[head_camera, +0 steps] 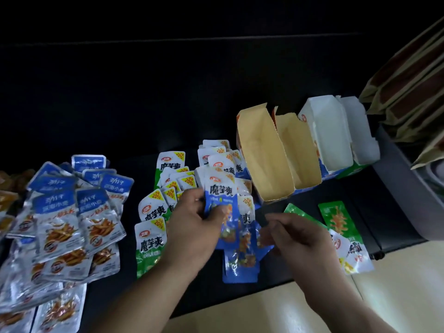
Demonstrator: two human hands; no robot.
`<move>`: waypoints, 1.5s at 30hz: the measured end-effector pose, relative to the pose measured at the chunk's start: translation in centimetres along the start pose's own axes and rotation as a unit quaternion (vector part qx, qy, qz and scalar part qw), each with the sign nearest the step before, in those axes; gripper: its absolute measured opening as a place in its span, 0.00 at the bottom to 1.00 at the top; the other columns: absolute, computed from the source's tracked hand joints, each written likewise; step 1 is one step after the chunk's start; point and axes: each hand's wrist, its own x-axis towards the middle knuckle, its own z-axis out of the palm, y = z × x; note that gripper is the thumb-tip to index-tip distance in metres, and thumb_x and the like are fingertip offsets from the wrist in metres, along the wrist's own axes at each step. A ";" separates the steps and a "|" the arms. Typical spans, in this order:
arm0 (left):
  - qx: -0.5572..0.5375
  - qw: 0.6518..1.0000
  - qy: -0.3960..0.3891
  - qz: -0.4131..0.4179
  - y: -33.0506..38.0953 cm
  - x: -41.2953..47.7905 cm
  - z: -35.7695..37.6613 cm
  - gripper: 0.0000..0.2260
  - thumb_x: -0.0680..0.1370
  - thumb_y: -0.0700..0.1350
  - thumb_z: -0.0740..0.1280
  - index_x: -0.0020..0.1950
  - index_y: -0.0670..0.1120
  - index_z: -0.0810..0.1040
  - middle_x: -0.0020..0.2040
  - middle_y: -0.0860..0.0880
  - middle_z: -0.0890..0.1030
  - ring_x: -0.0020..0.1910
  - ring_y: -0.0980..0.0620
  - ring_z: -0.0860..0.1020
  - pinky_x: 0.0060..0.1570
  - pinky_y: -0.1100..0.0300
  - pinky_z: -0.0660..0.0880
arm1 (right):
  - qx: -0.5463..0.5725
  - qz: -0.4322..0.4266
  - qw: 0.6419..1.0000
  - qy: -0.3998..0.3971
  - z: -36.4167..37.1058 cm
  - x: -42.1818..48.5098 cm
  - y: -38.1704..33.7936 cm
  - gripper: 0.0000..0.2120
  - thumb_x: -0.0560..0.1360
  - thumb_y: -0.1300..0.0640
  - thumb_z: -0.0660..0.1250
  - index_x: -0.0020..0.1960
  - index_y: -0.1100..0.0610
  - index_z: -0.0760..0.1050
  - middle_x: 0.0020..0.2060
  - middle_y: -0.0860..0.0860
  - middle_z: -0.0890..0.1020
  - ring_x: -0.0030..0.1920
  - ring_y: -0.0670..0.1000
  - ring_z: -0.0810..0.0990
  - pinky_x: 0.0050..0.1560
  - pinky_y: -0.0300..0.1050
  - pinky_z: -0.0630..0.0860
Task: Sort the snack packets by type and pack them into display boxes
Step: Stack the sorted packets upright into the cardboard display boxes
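packets lie sorted in piles on the tabletop (168,97); left hand (192,222) grips a blue packet (222,203), right hand (298,233) loosely curled, holding nothing; display boxes (266,159) unfilled.

Dark surface (389,195), probably table: packets (60,224), open boxes (264,152).

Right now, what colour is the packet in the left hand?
The packet is white on top, blue below; head view.

Four display boxes (264,159) — two tan-lined, two white, packets (57,212) beyond counting
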 end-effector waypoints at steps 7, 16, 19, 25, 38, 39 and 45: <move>0.138 0.988 0.019 0.070 -0.5 1.6 1.5 0.11 0.74 0.46 0.78 0.51 0.58 0.80 0.45 0.55 0.81 0.43 0.57 0.82 0.46 0.51 0.82 | -0.078 -0.022 0.995 0.060 -3.0 0.8 2.0 0.08 0.76 0.63 0.74 0.46 0.50 0.86 0.38 0.43 0.87 0.40 0.41 0.84 0.45 0.33 0.76; 0.163 0.974 -0.028 0.155 -0.6 -2.7 3.6 0.08 0.78 0.43 0.73 0.52 0.55 0.82 0.40 0.57 0.80 0.34 0.56 0.80 0.34 0.64 0.75 | -0.411 -0.001 0.899 0.151 -10.1 3.8 7.1 0.30 0.69 0.37 0.73 0.65 0.53 0.81 0.66 0.60 0.77 0.68 0.67 0.73 0.69 0.62 0.71; 0.151 0.966 -0.113 0.177 -0.3 -4.3 6.6 0.06 0.77 0.48 0.71 0.52 0.54 0.83 0.43 0.58 0.82 0.37 0.56 0.81 0.39 0.60 0.79 | -0.437 0.038 0.892 0.110 -10.8 4.4 8.1 0.36 0.68 0.31 0.71 0.69 0.50 0.77 0.69 0.60 0.75 0.70 0.66 0.70 0.70 0.60 0.69; 0.170 0.955 -0.159 0.186 -1.5 -4.7 9.1 0.08 0.76 0.46 0.71 0.54 0.53 0.84 0.44 0.59 0.82 0.44 0.61 0.81 0.46 0.69 0.76 | -0.362 0.038 0.925 0.111 -11.9 4.7 8.1 0.30 0.70 0.51 0.79 0.70 0.46 0.75 0.58 0.49 0.78 0.60 0.55 0.78 0.55 0.51 0.78; 0.014 0.962 -0.269 -0.034 0.5 -5.4 5.9 0.18 0.77 0.61 0.72 0.55 0.47 0.83 0.50 0.39 0.86 0.54 0.39 0.85 0.54 0.38 0.81 | 0.133 0.074 0.988 -0.022 -7.2 -1.5 -0.9 0.04 0.76 0.63 0.74 0.50 0.62 0.82 0.45 0.61 0.87 0.41 0.57 0.84 0.43 0.52 0.80; 0.027 0.966 -0.257 -0.028 0.7 -5.4 4.8 0.15 0.79 0.58 0.71 0.56 0.48 0.84 0.50 0.39 0.86 0.52 0.41 0.85 0.54 0.39 0.81 | 0.134 0.071 0.988 -0.034 -6.1 -1.7 -0.9 0.03 0.77 0.63 0.73 0.50 0.61 0.82 0.45 0.60 0.87 0.41 0.55 0.84 0.41 0.49 0.81; 0.003 0.989 -0.123 -0.077 0.3 -4.9 -3.4 0.04 0.80 0.51 0.70 0.52 0.55 0.85 0.43 0.54 0.83 0.47 0.54 0.81 0.57 0.50 0.77 | 0.094 0.087 0.990 -0.056 -0.9 -2.5 -1.6 0.05 0.78 0.62 0.72 0.45 0.55 0.84 0.37 0.53 0.85 0.33 0.48 0.79 0.35 0.43 0.79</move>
